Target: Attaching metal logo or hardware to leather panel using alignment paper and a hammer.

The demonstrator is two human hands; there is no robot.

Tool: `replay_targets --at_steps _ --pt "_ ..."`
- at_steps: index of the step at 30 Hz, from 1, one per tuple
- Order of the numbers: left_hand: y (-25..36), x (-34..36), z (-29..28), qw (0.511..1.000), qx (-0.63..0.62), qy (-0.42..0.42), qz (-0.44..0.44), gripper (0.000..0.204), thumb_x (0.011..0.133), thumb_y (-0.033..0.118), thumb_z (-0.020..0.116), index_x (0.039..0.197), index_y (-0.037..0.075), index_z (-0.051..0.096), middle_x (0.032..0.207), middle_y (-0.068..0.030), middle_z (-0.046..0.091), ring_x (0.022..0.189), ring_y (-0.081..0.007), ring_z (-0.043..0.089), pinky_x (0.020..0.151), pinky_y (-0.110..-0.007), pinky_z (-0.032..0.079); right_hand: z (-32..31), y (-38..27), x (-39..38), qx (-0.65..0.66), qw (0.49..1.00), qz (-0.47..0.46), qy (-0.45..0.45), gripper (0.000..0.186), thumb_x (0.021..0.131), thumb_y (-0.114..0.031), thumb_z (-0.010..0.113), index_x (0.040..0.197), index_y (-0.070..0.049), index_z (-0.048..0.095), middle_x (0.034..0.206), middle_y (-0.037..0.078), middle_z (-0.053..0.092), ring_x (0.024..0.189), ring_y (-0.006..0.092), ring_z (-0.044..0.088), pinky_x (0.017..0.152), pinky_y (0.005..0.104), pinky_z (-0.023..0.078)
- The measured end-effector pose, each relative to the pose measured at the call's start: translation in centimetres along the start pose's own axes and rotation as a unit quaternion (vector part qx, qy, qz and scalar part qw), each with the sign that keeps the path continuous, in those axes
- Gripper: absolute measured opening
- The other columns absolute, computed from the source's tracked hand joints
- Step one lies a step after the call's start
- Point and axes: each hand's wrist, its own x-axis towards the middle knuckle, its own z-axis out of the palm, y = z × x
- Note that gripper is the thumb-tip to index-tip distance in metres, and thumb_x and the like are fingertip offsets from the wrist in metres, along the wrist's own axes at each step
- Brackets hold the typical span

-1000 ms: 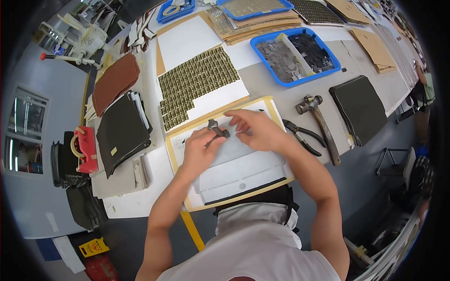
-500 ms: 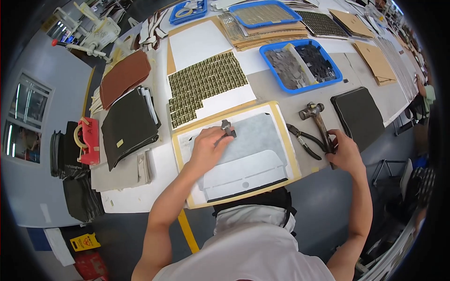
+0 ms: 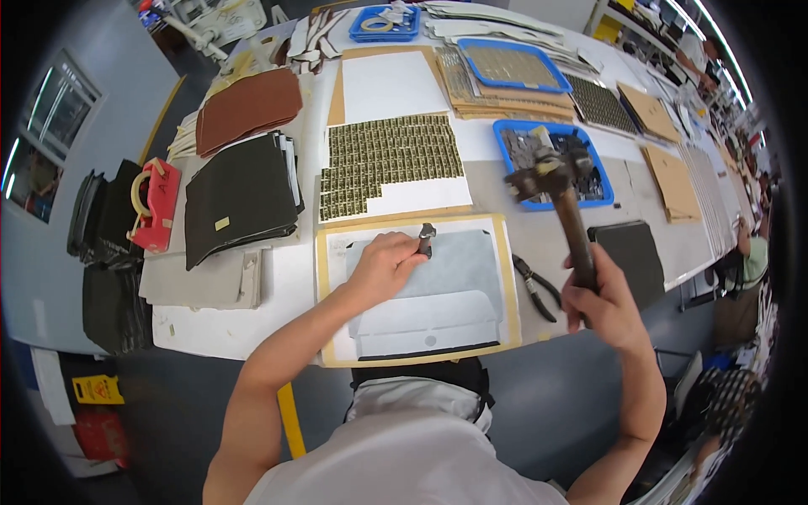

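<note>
My left hand (image 3: 389,269) grips a short metal punch (image 3: 427,237), held upright on the grey-blue sheet (image 3: 457,274) of a tape-edged board (image 3: 329,247); the punch's tip is too small to make out. My right hand (image 3: 604,299) is wrapped round the wooden handle of a hammer (image 3: 548,177), raised with its metal head in front of the blue parts tray (image 3: 518,135). Black-handled pliers (image 3: 539,289) lie beside the board, below the hammer. A black stack (image 3: 630,244) is partly behind my right hand.
Black sheets (image 3: 234,199), brown pieces (image 3: 244,114) and a red tape dispenser (image 3: 152,202) are at the left. A sheet of small patterned pieces (image 3: 392,151) lies beyond the board; cardboard (image 3: 669,189) is at the right. Other people (image 3: 749,265) are along the right side.
My right hand left the board, took hold of the hammer on the table and lifted it up. My left hand still holds the punch on the sheet. The view has shifted.
</note>
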Motion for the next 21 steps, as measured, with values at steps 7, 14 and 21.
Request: replay_targets --at_steps 7,14,21 --pt "0.2 0.0 0.7 0.999 -0.003 0.033 0.037 0.016 0.089 0.011 0.073 0.101 -0.001 0.073 0.083 -0.0131 0.066 0.078 -0.0332 0.062 0.076 -0.043 0.049 4.3 -1.4 1.3 -0.457 0.873 -0.165 -0.039 0.023 0.100 -0.023 0.064 0.105 -0.002 0.055 0.065 0.023 0.060 0.063 0.0440 0.063 0.058 0.0498 0.049" --pt "-0.7 -0.4 0.4 0.998 0.009 0.045 0.043 0.018 0.089 0.012 0.073 0.103 0.000 0.074 0.082 -0.0126 0.066 0.078 -0.0320 0.063 0.076 -0.043 0.049 3.2 -10.4 1.0 -0.383 0.907 -0.175 0.004 0.028 0.104 -0.026 0.059 0.094 0.000 0.054 0.062 0.013 0.058 0.048 0.0242 0.058 0.048 0.0393 0.044" --pt "-0.2 0.2 1.1 0.998 -0.009 0.036 0.059 0.017 0.089 0.012 0.073 0.103 0.001 0.074 0.083 -0.0109 0.066 0.079 -0.0302 0.062 0.077 -0.043 0.047 2.3 -2.9 1.3 -0.396 0.869 -0.293 0.048 0.025 0.104 -0.026 0.058 0.103 -0.002 0.052 0.070 0.012 0.061 0.052 0.0266 0.060 0.049 0.0359 0.048"
